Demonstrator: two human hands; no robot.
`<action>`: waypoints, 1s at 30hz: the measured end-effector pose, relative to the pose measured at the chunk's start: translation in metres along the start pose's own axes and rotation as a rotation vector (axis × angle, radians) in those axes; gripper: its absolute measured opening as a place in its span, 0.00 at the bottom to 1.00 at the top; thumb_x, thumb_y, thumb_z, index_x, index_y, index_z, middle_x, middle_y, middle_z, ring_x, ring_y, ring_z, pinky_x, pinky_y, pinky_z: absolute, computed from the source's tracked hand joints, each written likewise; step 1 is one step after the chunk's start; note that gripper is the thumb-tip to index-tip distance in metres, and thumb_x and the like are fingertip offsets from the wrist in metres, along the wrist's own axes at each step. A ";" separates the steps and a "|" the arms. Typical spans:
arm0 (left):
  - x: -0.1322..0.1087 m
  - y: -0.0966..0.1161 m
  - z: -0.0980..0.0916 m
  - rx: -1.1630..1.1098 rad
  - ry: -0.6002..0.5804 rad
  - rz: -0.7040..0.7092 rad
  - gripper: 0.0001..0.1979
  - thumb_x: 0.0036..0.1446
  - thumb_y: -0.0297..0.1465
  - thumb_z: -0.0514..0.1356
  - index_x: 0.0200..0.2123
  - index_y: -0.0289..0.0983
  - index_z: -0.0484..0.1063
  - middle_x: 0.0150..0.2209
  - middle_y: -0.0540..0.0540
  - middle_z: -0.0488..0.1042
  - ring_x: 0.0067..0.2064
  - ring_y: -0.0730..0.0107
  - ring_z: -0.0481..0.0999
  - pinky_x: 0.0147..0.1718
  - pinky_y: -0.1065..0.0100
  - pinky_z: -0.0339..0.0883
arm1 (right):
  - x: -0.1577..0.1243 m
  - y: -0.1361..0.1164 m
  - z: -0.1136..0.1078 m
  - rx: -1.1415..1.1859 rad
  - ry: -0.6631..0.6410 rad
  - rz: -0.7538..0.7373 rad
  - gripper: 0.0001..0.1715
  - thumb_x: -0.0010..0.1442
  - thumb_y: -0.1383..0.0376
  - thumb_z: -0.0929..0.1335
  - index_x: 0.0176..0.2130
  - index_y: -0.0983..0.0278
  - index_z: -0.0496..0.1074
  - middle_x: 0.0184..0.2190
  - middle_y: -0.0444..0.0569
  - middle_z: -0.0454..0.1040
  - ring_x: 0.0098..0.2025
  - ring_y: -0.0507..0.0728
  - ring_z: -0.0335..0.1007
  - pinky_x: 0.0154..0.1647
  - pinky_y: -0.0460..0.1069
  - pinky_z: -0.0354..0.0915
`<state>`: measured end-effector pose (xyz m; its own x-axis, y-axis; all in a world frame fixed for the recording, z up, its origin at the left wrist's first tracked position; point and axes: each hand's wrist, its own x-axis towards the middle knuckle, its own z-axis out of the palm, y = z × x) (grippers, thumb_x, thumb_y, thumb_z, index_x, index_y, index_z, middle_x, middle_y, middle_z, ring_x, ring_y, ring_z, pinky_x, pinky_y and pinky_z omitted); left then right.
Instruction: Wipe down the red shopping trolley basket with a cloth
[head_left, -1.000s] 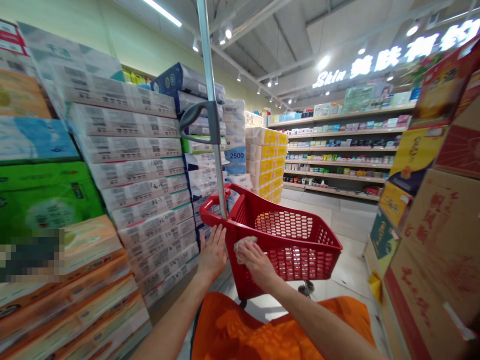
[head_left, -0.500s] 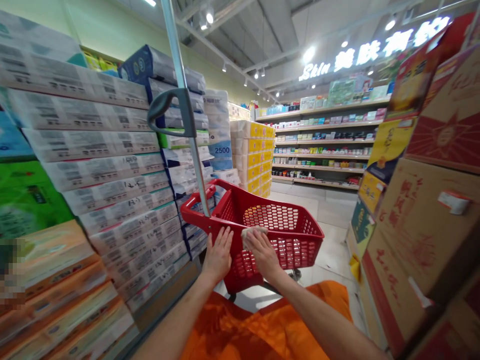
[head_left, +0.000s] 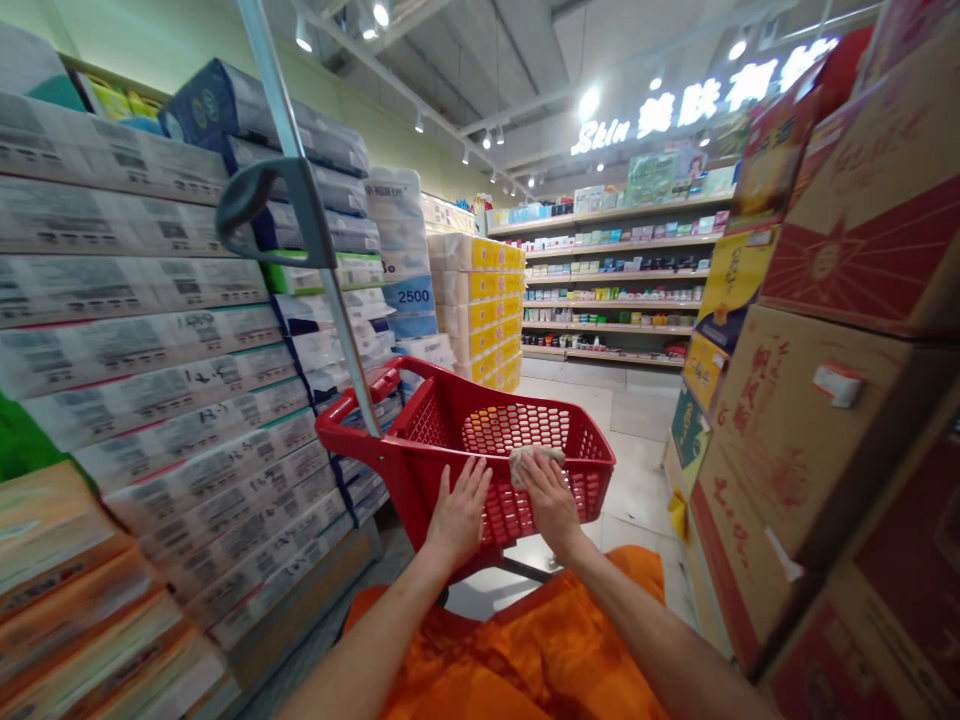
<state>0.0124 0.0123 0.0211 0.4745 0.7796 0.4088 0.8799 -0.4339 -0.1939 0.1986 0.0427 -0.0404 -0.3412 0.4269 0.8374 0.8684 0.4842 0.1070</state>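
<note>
A red plastic shopping basket [head_left: 420, 420] on wheels stands in the aisle before me, with a grey pull handle [head_left: 300, 210] rising from its left end. My left hand [head_left: 459, 510] lies flat and open against the basket's near wall. My right hand [head_left: 551, 500] presses a small pale cloth [head_left: 534, 456] onto the near rim, fingers over it. Orange fabric [head_left: 525, 650] covers my lap below the arms.
Stacked packs of tissue paper [head_left: 165, 380] wall the left side. Cardboard cartons [head_left: 825, 380] are piled on the right. Yellow packs [head_left: 487, 310] stand further on, and shelves of goods [head_left: 622, 290] run across the back under a lit sign. Tiled floor [head_left: 637, 470] lies beyond the basket.
The view has swung right, so basket and handle sit further left in frame. My right hand with the cloth has slid rightward along the rim; my left hand stays flat on the wall.
</note>
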 end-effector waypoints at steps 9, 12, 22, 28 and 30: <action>0.019 0.029 0.014 -0.004 0.013 0.121 0.30 0.51 0.31 0.48 0.58 0.34 0.50 0.62 0.44 0.47 0.63 0.62 0.40 0.58 0.48 0.34 | -0.052 0.029 -0.005 -0.060 -0.029 0.034 0.28 0.53 0.77 0.57 0.51 0.65 0.65 0.53 0.49 0.64 0.60 0.58 0.48 0.56 0.57 0.52; 0.023 0.036 0.017 -0.005 0.000 0.141 0.30 0.51 0.32 0.48 0.59 0.34 0.49 0.62 0.44 0.48 0.63 0.61 0.40 0.58 0.48 0.34 | -0.043 0.047 -0.014 -0.096 -0.014 0.092 0.27 0.55 0.77 0.56 0.53 0.66 0.63 0.55 0.51 0.62 0.61 0.59 0.44 0.57 0.58 0.50; 0.028 0.050 0.015 -0.017 -0.057 0.184 0.30 0.51 0.30 0.47 0.59 0.35 0.48 0.62 0.45 0.46 0.63 0.62 0.41 0.58 0.49 0.34 | -0.079 0.075 -0.017 -0.084 0.024 0.152 0.26 0.57 0.76 0.54 0.51 0.64 0.65 0.53 0.51 0.65 0.59 0.58 0.51 0.55 0.58 0.54; 0.033 0.061 0.011 -0.024 -0.079 0.194 0.29 0.53 0.31 0.46 0.59 0.35 0.48 0.62 0.45 0.46 0.63 0.61 0.41 0.58 0.48 0.37 | -0.084 0.102 -0.016 -0.120 0.098 0.358 0.25 0.57 0.76 0.54 0.49 0.66 0.67 0.51 0.54 0.66 0.59 0.58 0.51 0.54 0.59 0.55; 0.033 0.062 0.010 -0.028 -0.074 0.204 0.28 0.53 0.31 0.46 0.59 0.35 0.48 0.62 0.45 0.47 0.63 0.62 0.41 0.58 0.48 0.37 | -0.103 0.098 -0.009 -0.100 0.049 0.341 0.24 0.56 0.77 0.54 0.47 0.66 0.69 0.49 0.54 0.68 0.57 0.58 0.55 0.52 0.58 0.58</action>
<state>0.0833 0.0158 0.0138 0.6444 0.7050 0.2963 0.7647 -0.5980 -0.2403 0.3219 0.0394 -0.1115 -0.0101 0.5126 0.8586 0.9612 0.2417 -0.1330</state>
